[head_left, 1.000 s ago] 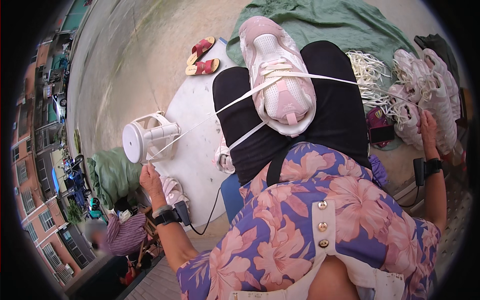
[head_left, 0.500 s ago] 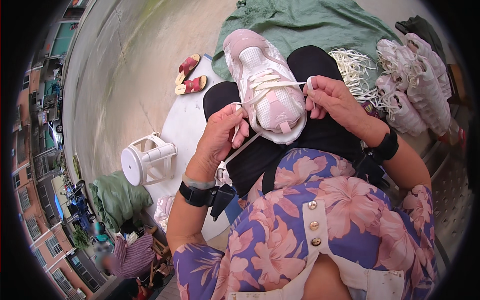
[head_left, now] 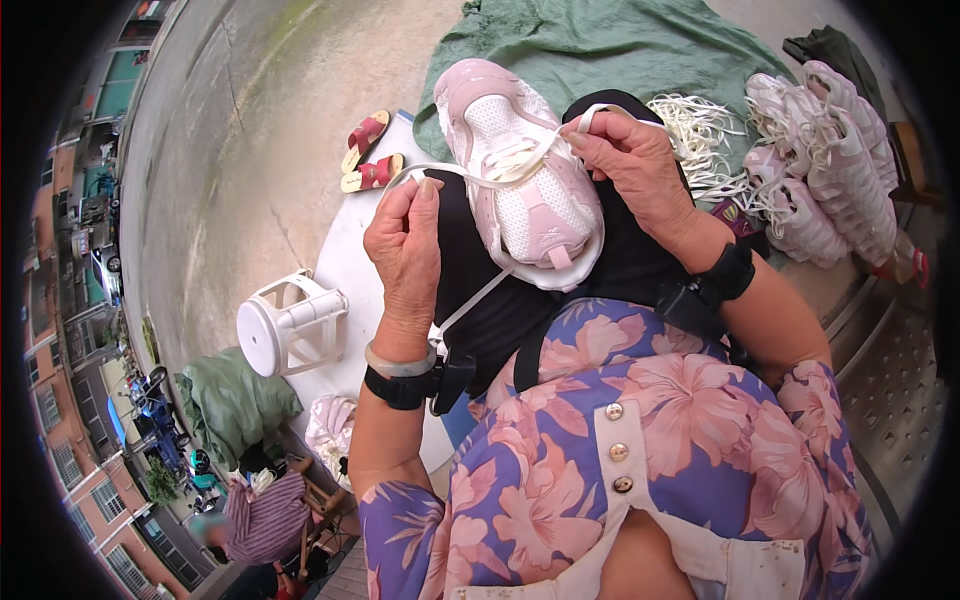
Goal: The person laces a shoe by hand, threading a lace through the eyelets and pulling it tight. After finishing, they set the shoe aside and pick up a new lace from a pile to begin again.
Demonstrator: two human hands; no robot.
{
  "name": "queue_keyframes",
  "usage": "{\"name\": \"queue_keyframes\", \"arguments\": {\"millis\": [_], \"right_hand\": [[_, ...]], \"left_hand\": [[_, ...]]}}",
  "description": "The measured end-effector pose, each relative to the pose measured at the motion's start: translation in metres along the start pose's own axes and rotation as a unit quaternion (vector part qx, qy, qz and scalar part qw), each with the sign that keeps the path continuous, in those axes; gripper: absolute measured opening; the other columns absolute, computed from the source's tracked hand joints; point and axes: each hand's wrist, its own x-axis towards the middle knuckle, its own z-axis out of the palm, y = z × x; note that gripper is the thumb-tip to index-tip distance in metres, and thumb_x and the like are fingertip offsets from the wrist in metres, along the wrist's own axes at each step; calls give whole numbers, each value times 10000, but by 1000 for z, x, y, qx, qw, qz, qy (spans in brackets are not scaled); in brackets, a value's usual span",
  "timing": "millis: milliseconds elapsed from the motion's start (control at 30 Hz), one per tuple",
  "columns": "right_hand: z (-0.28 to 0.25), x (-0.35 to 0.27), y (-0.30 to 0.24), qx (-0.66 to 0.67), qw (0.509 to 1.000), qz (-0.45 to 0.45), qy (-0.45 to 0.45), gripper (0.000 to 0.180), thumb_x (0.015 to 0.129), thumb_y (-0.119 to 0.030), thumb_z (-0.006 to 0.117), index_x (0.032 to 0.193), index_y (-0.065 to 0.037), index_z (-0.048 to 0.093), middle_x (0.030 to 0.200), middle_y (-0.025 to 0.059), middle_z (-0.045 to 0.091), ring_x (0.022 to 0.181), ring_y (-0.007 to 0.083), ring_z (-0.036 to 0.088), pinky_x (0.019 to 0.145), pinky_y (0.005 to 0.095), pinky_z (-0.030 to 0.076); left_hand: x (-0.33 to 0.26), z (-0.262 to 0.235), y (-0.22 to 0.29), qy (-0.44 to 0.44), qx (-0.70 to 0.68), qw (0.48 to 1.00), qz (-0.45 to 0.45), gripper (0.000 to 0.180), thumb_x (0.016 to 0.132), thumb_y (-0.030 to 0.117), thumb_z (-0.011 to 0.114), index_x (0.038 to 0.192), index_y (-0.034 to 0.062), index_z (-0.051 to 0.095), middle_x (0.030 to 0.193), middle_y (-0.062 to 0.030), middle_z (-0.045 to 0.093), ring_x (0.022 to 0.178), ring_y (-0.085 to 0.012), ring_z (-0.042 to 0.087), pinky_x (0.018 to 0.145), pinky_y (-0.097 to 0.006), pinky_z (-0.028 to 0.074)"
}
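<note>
A pink and white sneaker [head_left: 545, 215] rests on my lap between my black-trousered thighs, its toe pointing away from me. Left of the shoe, my left hand [head_left: 405, 245] pinches a white shoelace [head_left: 482, 182] between thumb and forefinger. My right hand [head_left: 632, 165] grips the same lace above the shoe's right side, its end trailing over my right thigh. Between the hands the lace sags in a slack curve across the shoe's tongue. A few laced rows show at the throat of the shoe. Another pale strap or lace runs from the heel toward my left thigh.
Loose white laces [head_left: 695, 140] lie heaped on a green cloth [head_left: 560, 50]. Several pink and white sneakers [head_left: 840, 170] are piled at the right. Red sandals [head_left: 372, 172] and a white stool [head_left: 290, 325] stand at left. Another person [head_left: 265, 520] sits at lower left.
Both hands have risen away from the shoe's sides, the left moving left and the right up and left. The lace, earlier pulled out at each side, now hangs in a loose span between them.
</note>
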Motion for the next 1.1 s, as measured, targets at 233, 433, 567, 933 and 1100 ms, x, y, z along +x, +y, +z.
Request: {"name": "queue_keyframes", "arguments": {"millis": [233,433,567,933,1100], "right_hand": [[10,-5,3,43,998,-13,34,123,853,-86,634,946,-6,648,816,-13,604,723,39,521,634,177,434],[12,-8,2,97,993,-5,61,103,833,-47,645,917,12,643,783,-16,604,719,30,515,638,174,435],[15,-8,2,108,992,-11,65,96,834,-45,643,914,8,642,792,-20,603,736,29,525,653,166,440],[16,-10,3,107,992,-13,68,99,839,-37,639,929,6,639,810,-10,615,753,34,538,679,169,448],[15,-11,3,73,994,-39,67,108,835,-33,640,932,12,639,828,6,633,764,50,555,698,183,460]], "left_hand": [[-11,14,5,-9,-121,985,-121,175,943,183,528,856,31,539,637,62,445,539,-4,362,450,-172,295],[-11,16,4,-19,-127,984,-122,147,938,166,535,896,25,533,636,66,449,549,1,366,459,-167,299],[-11,20,0,-8,-149,983,-112,137,934,204,546,912,69,545,600,79,448,448,16,318,382,-159,211],[-12,16,1,-10,-167,977,-129,158,911,164,585,825,61,502,595,45,462,478,-9,382,399,-178,307],[-14,16,5,-6,-164,977,-138,161,880,154,623,847,58,499,595,20,509,473,-26,448,405,-167,364]]}}
